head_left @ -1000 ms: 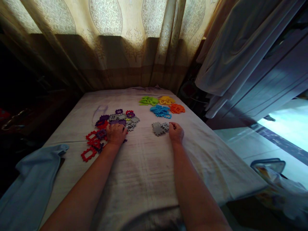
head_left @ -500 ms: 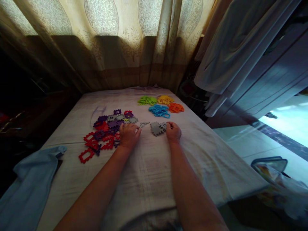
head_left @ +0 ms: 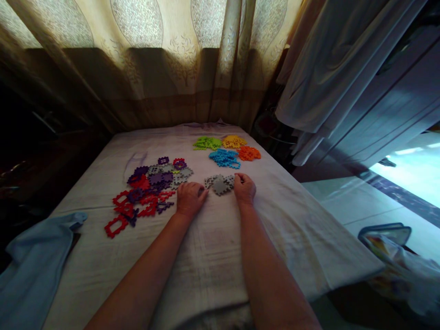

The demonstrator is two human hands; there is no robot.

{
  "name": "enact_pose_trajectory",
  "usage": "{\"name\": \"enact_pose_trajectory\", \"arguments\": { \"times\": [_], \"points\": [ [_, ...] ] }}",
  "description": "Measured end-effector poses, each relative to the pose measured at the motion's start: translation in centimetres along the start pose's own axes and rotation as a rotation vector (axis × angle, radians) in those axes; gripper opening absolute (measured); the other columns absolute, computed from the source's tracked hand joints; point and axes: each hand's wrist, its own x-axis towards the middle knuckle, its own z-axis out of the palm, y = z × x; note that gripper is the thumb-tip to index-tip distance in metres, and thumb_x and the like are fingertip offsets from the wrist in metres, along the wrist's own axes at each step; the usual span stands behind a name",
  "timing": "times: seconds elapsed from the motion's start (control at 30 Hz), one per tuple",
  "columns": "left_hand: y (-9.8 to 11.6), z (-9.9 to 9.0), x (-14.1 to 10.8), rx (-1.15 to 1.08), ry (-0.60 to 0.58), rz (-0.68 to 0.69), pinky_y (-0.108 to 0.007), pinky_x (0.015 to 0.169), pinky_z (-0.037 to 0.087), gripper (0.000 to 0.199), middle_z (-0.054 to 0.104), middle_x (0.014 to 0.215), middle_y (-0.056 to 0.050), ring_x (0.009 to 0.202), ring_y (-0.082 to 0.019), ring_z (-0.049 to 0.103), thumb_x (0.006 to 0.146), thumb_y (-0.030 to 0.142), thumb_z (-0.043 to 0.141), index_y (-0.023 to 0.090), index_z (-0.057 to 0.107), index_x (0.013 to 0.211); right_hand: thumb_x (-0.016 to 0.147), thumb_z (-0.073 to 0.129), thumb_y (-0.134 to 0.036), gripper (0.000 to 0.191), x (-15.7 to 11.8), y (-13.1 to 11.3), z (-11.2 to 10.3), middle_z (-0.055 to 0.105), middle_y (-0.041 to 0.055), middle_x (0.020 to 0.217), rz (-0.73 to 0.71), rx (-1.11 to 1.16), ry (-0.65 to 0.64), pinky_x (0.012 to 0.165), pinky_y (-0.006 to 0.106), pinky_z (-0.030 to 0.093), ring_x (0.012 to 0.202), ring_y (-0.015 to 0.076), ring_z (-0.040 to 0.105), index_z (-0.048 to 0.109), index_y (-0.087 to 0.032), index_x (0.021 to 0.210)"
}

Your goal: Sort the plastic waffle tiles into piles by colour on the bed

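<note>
Tiles (head_left: 219,185) between left and right fingers (head_left: 203,195)

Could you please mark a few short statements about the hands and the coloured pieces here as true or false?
1. The right hand is at the right end of the small grey cluster, with the left hand close to its left end. True.
2. The green pieces, yellow pieces, blue pieces and orange pieces are grouped by colour. True.
3. The orange pieces lie to the left of the blue pieces. False: they lie to the right.
4. The mixed pile lies to the right of the right hand. False: it lies to the left of the left hand.
5. The light-blue cloth is on the left side of the table. True.
</note>
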Motion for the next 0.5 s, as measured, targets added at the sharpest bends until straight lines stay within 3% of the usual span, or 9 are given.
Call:
{"name": "enact_pose_trajectory", "arguments": {
  "times": [0.17, 0.33, 0.5],
  "points": [
    [-1.8, -1.0, -0.4, 0.047, 0.031, -0.009, -0.041, 0.095, 0.042, 0.020, 0.072, 0.098, -0.008, 0.098, -0.025, 0.062, 0.089, 0.033, 0.053, 0.021, 0.069, 0.092, 0.080, 0.048, -0.035, 0.034, -0.1, 0.2, 0.0, 0.075, 0.0112, 0.090, -0.014, -0.022, -0.011, 0.077, 0.032, 0.048, 0.078, 0.0220, 0.064, 0.075, -0.016, 0.090],
    [-5.3, -2.2, 0.5, 0.152, 0.076, -0.147, -0.044, 0.102, 0.040, 0.033, 0.066, 0.125, -0.011, 0.116, -0.029, 0.056, 0.088, 0.034, 0.052, 0.020, 0.065, 0.114, 0.080, 0.048, -0.036, 0.032, 0.0, 0.5, 0.1, 0.075, 0.0092, 0.085, -0.054, -0.036, -0.004, 0.076, 0.031, 0.048, 0.077, 0.0213, 0.063, 0.075, -0.018, 0.085],
    [-7.2, -2.5, 1.5, 0.196, -0.082, -0.174, -0.056, 0.113, 0.024, 0.049, 0.056, 0.142, -0.012, 0.134, -0.035, 0.043, 0.089, 0.043, 0.049, 0.019, 0.056, 0.131, 0.080, 0.048, -0.037, 0.034, 0.0, 0.6, 0.2, 0.075, 0.0090, 0.085, -0.054, -0.058, 0.017, 0.075, 0.031, 0.048, 0.075, 0.0209, 0.063, 0.075, -0.018, 0.086]
  ]
}}
